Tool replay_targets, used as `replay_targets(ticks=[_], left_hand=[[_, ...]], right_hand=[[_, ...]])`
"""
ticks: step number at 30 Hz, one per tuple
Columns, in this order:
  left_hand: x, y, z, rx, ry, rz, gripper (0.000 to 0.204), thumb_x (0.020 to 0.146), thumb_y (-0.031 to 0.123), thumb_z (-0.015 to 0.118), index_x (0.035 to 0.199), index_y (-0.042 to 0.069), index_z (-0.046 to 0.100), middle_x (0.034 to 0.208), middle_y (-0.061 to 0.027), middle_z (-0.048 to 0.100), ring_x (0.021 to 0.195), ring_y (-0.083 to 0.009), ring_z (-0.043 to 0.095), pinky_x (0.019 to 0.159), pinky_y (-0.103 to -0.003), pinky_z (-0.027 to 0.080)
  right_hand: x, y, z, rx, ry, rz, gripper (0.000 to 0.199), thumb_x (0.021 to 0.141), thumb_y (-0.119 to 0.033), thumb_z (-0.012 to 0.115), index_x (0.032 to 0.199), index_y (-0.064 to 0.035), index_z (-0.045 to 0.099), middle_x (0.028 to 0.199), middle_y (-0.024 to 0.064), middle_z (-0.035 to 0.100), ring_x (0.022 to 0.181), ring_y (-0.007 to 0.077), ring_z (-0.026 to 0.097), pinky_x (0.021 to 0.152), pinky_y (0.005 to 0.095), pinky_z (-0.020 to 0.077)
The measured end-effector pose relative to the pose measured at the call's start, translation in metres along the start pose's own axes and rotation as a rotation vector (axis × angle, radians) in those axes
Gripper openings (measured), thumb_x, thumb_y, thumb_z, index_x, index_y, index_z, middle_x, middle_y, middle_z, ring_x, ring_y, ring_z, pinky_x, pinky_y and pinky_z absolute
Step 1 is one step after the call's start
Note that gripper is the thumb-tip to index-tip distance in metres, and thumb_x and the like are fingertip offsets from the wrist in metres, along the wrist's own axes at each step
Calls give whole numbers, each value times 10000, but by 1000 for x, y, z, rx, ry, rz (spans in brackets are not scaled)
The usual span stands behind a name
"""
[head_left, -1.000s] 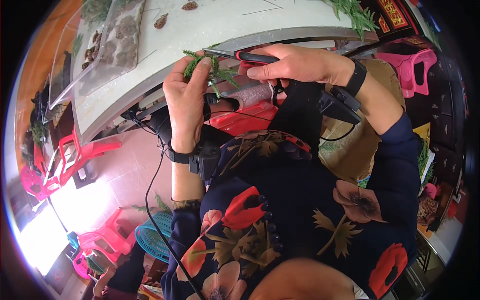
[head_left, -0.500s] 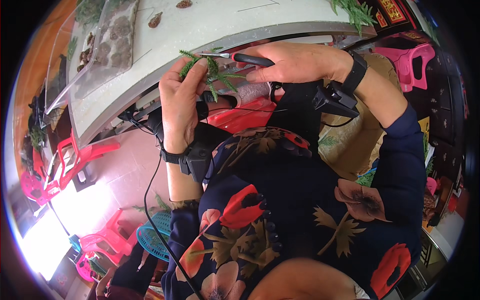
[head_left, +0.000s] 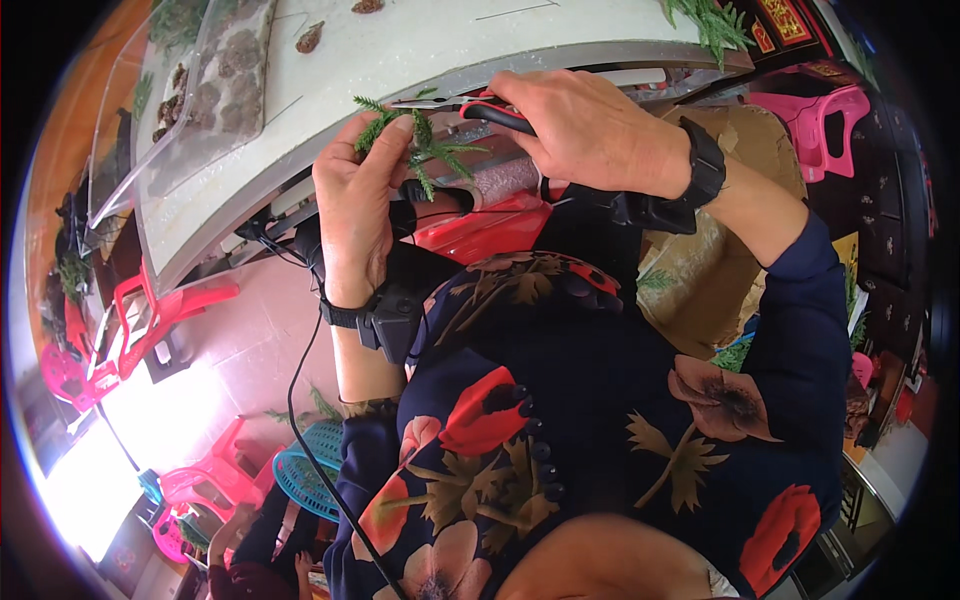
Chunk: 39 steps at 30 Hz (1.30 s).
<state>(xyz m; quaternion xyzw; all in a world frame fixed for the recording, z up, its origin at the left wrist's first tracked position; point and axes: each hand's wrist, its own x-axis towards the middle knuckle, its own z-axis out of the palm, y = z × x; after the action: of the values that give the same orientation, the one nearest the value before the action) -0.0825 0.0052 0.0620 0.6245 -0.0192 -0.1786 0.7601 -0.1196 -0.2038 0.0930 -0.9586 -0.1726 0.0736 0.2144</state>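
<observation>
Pinched in my left hand (head_left: 362, 190) is a green artificial pine sprig (head_left: 432, 152), its needled tips fanning out to the right of my thumb. My right hand (head_left: 590, 130) is wrapped round the handles of a pair of pliers (head_left: 492, 112), black with red inside. The pliers' metal jaws reach left to the sprig's upper part, just above my left thumb; whether they grip a stem or wire there I cannot tell. Both hands are at the front edge of the white table (head_left: 360, 50).
Pine cones (head_left: 310, 38) and a thin wire lie on the table. A clear plastic box (head_left: 205, 90) holding more cones stands at the left; green sprigs (head_left: 712, 30) hang over the far right edge. A cardboard box (head_left: 730, 260), pink chairs (head_left: 215, 475), a teal basket (head_left: 308, 470) and another person (head_left: 260, 560) are around.
My right hand has turned over the pliers, its back now facing up, and the handles have swung slightly. My left hand and the sprig have barely moved. The other person has shifted.
</observation>
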Motion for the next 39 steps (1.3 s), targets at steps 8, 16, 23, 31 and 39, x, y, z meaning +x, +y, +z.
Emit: replay_targets(ticks=[8,16,23,31,39], left_hand=[[8,0,-9,-15,-39,16,206,886,134,628,1031,-11,630,741,11,591,576,-20,453,510,-158,343],[1,8,-11,305,-54,137,194,888,147,609,982,-22,629,816,-31,636,718,-91,536,660,-247,459],[3,0,0,687,29,419,232,880,153,627,1027,-26,617,822,-11,623,673,-82,531,630,-232,438],[63,-2,7,331,192,714,328,893,192,634,1153,3,569,805,-56,619,636,-90,532,570,-238,420],[103,-36,-7,819,411,606,317,888,247,628,1100,15,584,647,-46,527,554,-158,487,529,-313,390]], right_hand=[[6,-6,-7,135,18,-37,295,881,-196,602,1051,30,518,824,210,632,682,364,628,635,425,484],[3,0,-7,41,112,-46,245,839,-183,621,991,-4,551,804,200,630,752,372,626,631,441,491],[-11,-7,-16,-70,230,24,233,813,-209,604,917,-6,555,766,209,630,732,380,628,602,459,492],[-11,25,-79,-41,294,190,227,874,-228,580,981,-27,573,825,186,636,745,372,617,635,430,484],[21,163,-233,-284,692,413,410,900,-388,549,976,10,604,675,139,594,588,253,591,585,389,466]])
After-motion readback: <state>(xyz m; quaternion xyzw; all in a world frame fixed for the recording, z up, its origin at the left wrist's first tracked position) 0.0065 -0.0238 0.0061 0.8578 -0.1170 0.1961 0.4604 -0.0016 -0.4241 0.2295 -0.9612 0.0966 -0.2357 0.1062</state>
